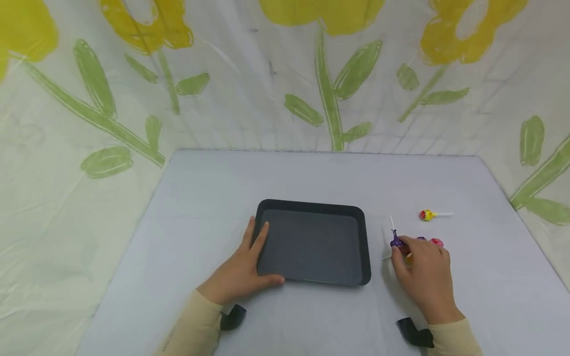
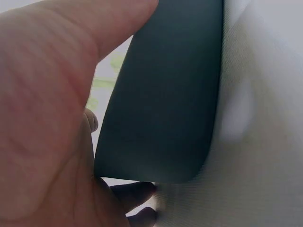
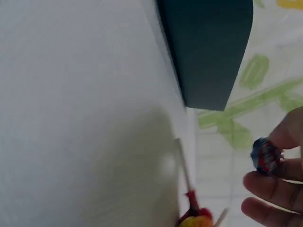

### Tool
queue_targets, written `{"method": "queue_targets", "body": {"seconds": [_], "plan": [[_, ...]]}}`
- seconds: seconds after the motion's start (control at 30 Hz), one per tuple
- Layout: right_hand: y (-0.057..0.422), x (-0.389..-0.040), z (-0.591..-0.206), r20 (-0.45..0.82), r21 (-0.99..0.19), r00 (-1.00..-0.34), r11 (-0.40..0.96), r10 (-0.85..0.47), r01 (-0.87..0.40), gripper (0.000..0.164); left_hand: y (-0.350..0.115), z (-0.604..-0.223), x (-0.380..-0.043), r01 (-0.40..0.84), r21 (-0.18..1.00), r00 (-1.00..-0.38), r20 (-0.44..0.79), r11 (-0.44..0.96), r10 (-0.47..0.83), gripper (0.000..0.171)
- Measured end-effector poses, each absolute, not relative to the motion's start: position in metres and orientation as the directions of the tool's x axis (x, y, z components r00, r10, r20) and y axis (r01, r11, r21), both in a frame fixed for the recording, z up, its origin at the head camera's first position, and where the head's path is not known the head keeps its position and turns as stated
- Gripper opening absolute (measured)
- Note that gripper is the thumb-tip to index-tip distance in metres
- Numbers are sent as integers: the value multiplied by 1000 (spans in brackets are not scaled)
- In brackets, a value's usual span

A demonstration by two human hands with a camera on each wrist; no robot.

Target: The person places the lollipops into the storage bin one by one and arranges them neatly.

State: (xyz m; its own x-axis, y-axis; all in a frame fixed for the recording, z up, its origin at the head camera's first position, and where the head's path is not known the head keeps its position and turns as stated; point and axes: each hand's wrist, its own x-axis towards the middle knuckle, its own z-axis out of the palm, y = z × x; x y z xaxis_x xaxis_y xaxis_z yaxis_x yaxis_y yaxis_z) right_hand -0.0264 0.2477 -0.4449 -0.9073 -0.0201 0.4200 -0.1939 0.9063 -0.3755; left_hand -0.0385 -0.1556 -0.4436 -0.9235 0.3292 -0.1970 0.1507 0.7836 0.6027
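Observation:
A dark grey rectangular tray (image 1: 311, 244) lies on the white table. My left hand (image 1: 240, 271) is at its near left corner, fingers spread along the left rim and thumb along the near edge; the left wrist view shows the tray's outer wall (image 2: 163, 104) between thumb and fingers. Right of the tray, my right hand (image 1: 426, 272) pinches a purple-wrapped lollipop (image 1: 395, 242) by its head, the white stick pointing up. Its wrapped head (image 3: 266, 155) shows between thumb and fingers in the right wrist view. Partly hidden by this hand are an orange lollipop (image 1: 409, 258) and a pink lollipop (image 1: 437, 242).
Farther back on the right lies a yellow and red lollipop (image 1: 426, 215), its stick pointing right. A red and yellow wrapped lollipop (image 3: 195, 220) shows low in the right wrist view. Behind the table (image 1: 213, 178) hangs a white curtain (image 1: 236, 99) painted with flowers.

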Motion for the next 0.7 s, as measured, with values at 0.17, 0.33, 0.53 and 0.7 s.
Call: {"method": "queue_targets", "body": {"seconds": [0.17, 0.33, 0.53, 0.7], "plan": [[239, -21, -431, 418, -512, -908, 832, 25, -213, 30, -156, -442, -37, 141, 598, -923, -208, 789, 323, 128], [234, -23, -419, 379, -621, -924, 728, -47, -291, 24, -155, -441, -36, 133, 604, -922, -215, 786, 321, 127], [227, -24, -406, 213, -839, -972, 491, -97, -233, 23, -155, -441, -34, 148, 604, -920, -206, 783, 333, 124], [223, -24, -394, 103, -946, -990, 298, -96, -128, 30, -155, -441, -34, 181, 576, -923, -180, 797, 340, 123]]}}
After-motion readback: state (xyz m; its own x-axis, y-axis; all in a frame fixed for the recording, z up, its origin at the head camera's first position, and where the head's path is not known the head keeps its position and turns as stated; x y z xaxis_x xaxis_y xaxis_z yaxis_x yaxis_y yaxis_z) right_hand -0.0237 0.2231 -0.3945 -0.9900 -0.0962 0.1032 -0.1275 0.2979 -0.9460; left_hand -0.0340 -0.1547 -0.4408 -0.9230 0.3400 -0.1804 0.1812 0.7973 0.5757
